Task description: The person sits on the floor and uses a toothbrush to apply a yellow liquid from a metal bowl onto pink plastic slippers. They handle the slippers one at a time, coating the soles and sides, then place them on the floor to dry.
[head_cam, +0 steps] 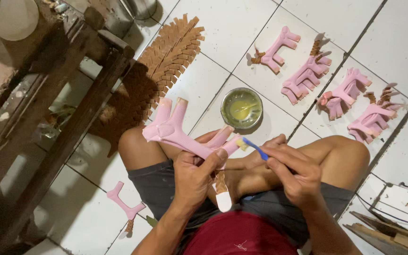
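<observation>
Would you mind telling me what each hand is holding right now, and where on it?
The left hand grips the pink strap piece near its middle; the right hand holds a blue brush by its handle.

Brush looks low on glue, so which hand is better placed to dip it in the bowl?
Right, probably. The right hand holds the blue brush, and the glue bowl sits just ahead. The left hand grips the pink strap piece.
</observation>
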Action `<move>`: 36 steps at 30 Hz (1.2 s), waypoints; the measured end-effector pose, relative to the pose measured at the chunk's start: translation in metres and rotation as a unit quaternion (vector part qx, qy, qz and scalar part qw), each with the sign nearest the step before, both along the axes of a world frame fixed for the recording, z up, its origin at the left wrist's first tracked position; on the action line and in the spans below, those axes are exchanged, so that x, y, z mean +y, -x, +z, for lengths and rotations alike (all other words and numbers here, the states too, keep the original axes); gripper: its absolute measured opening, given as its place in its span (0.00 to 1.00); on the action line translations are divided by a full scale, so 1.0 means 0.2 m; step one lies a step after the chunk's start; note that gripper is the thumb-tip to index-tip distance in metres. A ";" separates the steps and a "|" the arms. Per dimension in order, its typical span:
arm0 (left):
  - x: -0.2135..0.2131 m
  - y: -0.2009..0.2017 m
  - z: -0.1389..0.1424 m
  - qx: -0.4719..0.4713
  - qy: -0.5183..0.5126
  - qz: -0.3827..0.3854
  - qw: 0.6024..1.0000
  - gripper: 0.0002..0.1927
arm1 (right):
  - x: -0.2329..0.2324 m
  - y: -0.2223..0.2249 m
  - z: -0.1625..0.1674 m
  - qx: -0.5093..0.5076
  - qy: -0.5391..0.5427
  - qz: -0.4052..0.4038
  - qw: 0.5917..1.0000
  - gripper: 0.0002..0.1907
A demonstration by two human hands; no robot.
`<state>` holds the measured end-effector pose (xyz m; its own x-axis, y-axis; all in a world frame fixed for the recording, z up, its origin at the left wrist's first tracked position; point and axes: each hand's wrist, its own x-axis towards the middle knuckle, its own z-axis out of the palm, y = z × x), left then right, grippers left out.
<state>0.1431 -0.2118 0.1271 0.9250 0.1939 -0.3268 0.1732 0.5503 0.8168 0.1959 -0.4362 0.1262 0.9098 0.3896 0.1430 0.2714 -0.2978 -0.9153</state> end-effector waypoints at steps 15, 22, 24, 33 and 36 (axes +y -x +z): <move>0.01 -0.01 0.00 -0.019 0.002 -0.005 1.000 0.26 | 0.01 0.00 0.06 0.003 0.037 -0.052 0.998 0.15; 0.02 -0.01 -0.04 -0.019 0.038 -0.011 0.999 0.23 | -0.07 -0.10 -0.09 -0.029 0.087 -0.058 0.994 0.14; 0.03 -0.01 -0.07 0.001 0.034 -0.007 0.999 0.22 | -0.13 -0.12 -0.15 0.042 0.067 -0.165 0.983 0.14; 0.09 -0.18 -0.25 0.081 0.083 -0.063 0.991 0.18 | -0.51 -0.18 -0.34 0.084 0.016 -0.366 0.927 0.13; 0.10 -0.30 -0.29 0.062 -0.007 -0.131 0.989 0.17 | -0.64 -0.21 -0.40 0.060 -0.007 -0.417 0.907 0.13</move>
<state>0.2037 -0.1918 0.0694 0.8968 -0.0428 -0.4403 0.4084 0.4625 0.7869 0.2373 -0.5644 0.0452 0.8969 -0.4416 0.0224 -0.1447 -0.3411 -0.9288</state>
